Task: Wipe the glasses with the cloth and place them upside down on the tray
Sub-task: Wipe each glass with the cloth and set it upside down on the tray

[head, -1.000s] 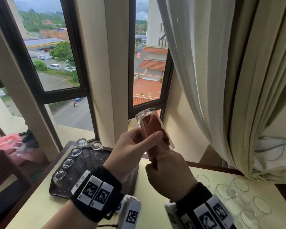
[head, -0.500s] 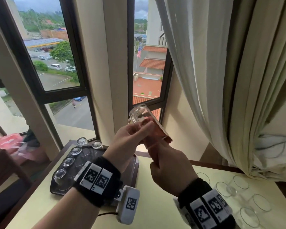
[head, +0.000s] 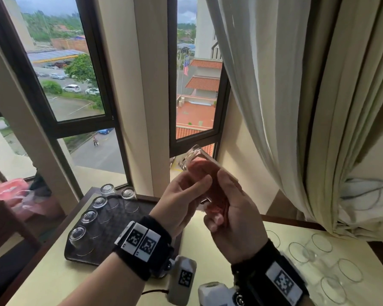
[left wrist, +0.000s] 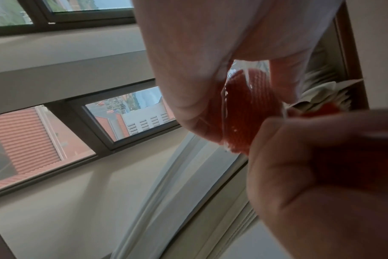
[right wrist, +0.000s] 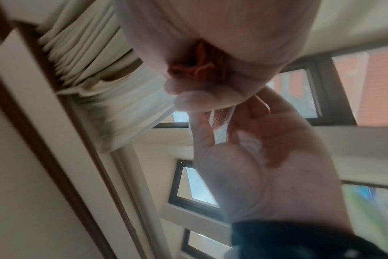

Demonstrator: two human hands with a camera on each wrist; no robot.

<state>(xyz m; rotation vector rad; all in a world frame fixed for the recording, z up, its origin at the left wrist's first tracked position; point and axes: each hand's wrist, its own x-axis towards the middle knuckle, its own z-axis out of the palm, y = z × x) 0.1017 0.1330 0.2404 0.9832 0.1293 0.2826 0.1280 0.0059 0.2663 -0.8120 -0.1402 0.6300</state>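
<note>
Glass (head: 199,164) tipped further over since a second ago, base now pointing up-left toward the window instead of nearly upright. Right hand (head: 232,219) rolled palm-up around the red cloth (head: 210,186), thumb now across the glass wall. Left hand (head: 181,202) shifted lower along the glass.

place: upper-floor hotel-like room | evidence: dark-framed corner windows (head: 82,69) over rooftops; long cream pleated curtains (head: 296,96); dark rectangular tray (head: 111,257) bearing inverted clear glasses (head: 80,238); cream wood-edged table (head: 208,250)
</note>
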